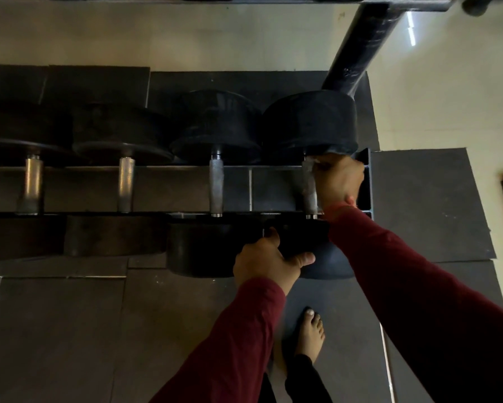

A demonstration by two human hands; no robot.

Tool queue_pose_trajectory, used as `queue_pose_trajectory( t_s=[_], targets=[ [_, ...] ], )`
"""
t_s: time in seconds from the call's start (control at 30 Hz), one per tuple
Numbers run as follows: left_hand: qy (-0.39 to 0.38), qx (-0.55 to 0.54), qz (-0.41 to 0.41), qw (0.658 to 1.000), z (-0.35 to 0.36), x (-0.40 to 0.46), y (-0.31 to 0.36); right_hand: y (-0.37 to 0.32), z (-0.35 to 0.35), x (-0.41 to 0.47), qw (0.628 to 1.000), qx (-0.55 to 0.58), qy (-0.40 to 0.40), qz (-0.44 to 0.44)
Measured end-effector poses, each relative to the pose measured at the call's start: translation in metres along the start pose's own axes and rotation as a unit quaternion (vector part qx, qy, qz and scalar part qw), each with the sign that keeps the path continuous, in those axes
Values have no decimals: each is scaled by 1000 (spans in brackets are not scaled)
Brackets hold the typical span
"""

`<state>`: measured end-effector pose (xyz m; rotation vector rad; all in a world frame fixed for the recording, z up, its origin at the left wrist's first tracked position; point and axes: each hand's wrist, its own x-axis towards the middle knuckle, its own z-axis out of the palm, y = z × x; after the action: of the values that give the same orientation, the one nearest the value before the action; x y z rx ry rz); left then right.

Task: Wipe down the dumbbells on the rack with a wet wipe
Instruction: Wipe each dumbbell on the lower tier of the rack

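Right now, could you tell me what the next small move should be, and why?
Probably slide the wet wipe down the rightmost dumbbell's handle: the right hand holds it at the handle's top, the metal below is uncovered, and the left hand steadies the near head.

Both arms are in long dark-red sleeves (419,286) that run right down to the wrists. Black trousers (302,379) lower down, plus one bare foot (311,333), no shoes.

My right hand (339,180) reaches far forward, arm stretched out in a dark red sleeve, fingers curled tight and pinching something pale. My left hand (263,261) sits nearer, wrist bent, thumb spread to the right, fingers curled over a dark edge.
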<state>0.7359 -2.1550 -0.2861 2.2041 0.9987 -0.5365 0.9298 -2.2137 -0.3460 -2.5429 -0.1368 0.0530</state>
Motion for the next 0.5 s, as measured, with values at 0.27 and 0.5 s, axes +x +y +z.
queue_pose_trajectory(
  t_s=[0.27,0.5],
  targets=[
    [5,1,-8,1000,1,0,0,-2,5,-1,969,-73,-82,-219],
    [-4,1,-6,1000,1,0,-1,26,-7,13,946,196,-121,230]
  ],
)
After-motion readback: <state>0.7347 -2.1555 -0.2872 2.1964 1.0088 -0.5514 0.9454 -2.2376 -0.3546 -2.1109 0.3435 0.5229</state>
